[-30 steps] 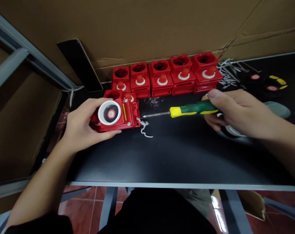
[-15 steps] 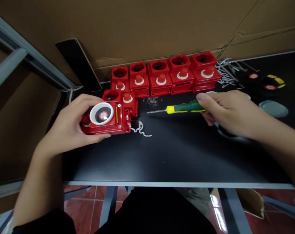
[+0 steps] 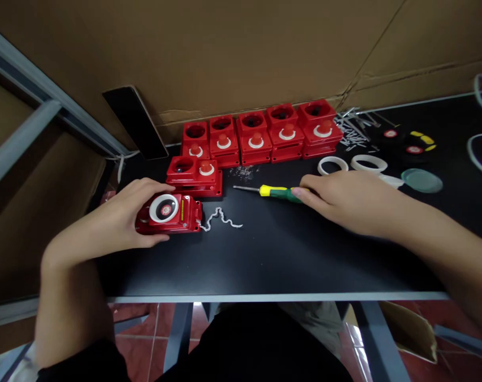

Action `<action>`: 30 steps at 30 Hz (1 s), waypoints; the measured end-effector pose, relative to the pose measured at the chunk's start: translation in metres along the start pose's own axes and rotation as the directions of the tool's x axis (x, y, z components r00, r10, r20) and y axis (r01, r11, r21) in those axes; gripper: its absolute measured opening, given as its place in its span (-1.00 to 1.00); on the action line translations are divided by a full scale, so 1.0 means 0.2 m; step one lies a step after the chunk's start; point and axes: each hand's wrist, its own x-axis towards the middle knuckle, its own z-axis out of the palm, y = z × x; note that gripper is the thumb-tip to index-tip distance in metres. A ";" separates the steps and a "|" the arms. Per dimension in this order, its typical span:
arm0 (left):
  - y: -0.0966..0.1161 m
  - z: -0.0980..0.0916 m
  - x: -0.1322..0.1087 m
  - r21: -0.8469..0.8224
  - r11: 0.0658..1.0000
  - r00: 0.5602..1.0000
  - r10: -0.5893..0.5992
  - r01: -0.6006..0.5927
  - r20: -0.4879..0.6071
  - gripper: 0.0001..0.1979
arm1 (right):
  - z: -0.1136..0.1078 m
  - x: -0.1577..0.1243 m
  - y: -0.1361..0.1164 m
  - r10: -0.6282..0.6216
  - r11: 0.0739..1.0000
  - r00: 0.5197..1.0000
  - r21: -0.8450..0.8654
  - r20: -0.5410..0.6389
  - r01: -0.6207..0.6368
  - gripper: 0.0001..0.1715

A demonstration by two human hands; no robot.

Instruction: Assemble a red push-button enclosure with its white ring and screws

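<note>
My left hand (image 3: pixel 121 215) is wrapped round a red call-point box (image 3: pixel 191 215), thumb on the near side and fingers on the far side. The box lies low on the black table and carries a white ring (image 3: pixel 163 208) with a dark round centre. From its right end trails a curly white cord (image 3: pixel 220 216). My right hand (image 3: pixel 340 199) grips a green and yellow screwdriver (image 3: pixel 274 192), held low over the table with its tip pointing left. Whether the screwdriver touches the table I cannot tell. Just behind the held box sits another red box (image 3: pixel 196 183) with an orange knob.
Several red boxes (image 3: pixel 256 151) line the cardboard wall (image 3: pixel 264 53). Loose metal pieces (image 3: pixel 354 130), white rings (image 3: pixel 368 163), clear discs (image 3: pixel 421 180) and black round parts (image 3: pixel 415 151) lie to the right. A black phone-like slab (image 3: pixel 137 122) leans at back left.
My left hand has lowered the red box onto the table, nearer to me. My right hand has moved left and slightly down with the screwdriver, uncovering white rings. The camera view has shifted.
</note>
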 end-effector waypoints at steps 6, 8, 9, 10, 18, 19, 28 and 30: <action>0.16 -0.07 0.00 -0.102 0.994 0.957 0.007 -0.038 -0.289 -0.79 | -0.04 -0.06 -0.14 -0.099 0.967 0.987 -0.223 0.123 0.124 -0.40; 0.27 -0.06 0.03 -0.025 0.995 0.950 0.086 -0.098 -0.299 -0.90 | -0.05 -0.06 -0.18 -0.128 0.960 0.985 -0.235 0.120 0.153 -0.41; 0.33 -0.04 0.05 0.014 0.991 0.959 0.131 -0.132 -0.249 -0.90 | -0.05 -0.06 -0.19 -0.142 0.958 0.984 -0.234 0.106 0.163 -0.43; 0.39 -0.01 0.07 0.062 0.984 0.968 0.178 -0.170 -0.175 -0.85 | -0.06 -0.06 -0.20 -0.154 0.958 0.984 -0.231 0.085 0.170 -0.44; 0.51 0.33 0.29 0.423 0.829 0.929 0.354 -0.366 0.110 -0.96 | -0.28 0.08 0.00 -0.016 0.994 0.928 -0.104 -0.373 -0.025 -0.51; 0.49 0.35 0.30 0.417 0.826 0.923 0.372 -0.379 0.102 -0.92 | -0.31 0.11 0.06 0.036 0.996 0.857 0.088 -0.514 0.011 -0.57; 0.44 0.41 0.25 0.258 0.850 0.862 0.497 -0.460 -0.101 -0.78 | -0.24 0.19 0.50 0.396 0.887 0.513 0.462 -0.762 0.001 -0.68; 0.45 0.41 0.23 0.157 0.865 0.846 0.500 -0.477 -0.186 -0.77 | -0.23 0.18 0.54 0.427 0.880 0.497 0.474 -0.755 -0.035 -0.67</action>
